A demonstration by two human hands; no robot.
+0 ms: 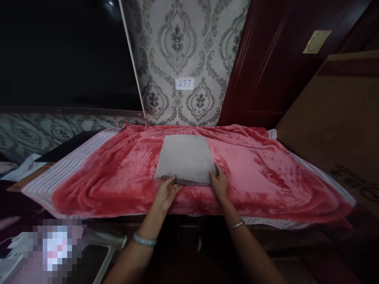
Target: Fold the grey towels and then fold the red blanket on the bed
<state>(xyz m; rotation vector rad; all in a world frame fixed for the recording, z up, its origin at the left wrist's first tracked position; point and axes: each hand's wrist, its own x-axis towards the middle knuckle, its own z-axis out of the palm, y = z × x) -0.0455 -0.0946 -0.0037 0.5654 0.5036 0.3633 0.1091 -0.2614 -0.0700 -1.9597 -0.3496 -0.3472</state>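
Observation:
A grey folded cloth (pixel 186 157), squared off and several layers thick at its near edge, lies flat on a red plush blanket (pixel 124 173). My left hand (pixel 168 193) is at the cloth's near edge, left of its middle, with the thumb on the edge and the fingers turned partly under it. At the near right corner, my right hand (pixel 219 182) pinches the cloth between thumb and fingers. The undersides of the fingers are hidden.
A striped sheet (pixel 79 157) shows from under the blanket on a table. Behind stands a patterned wall with a label (pixel 184 83) reading 277. A large dark screen (pixel 65 55) is at left, a cardboard box (pixel 334 114) at right. A chair frame (pixel 108 258) is lower left.

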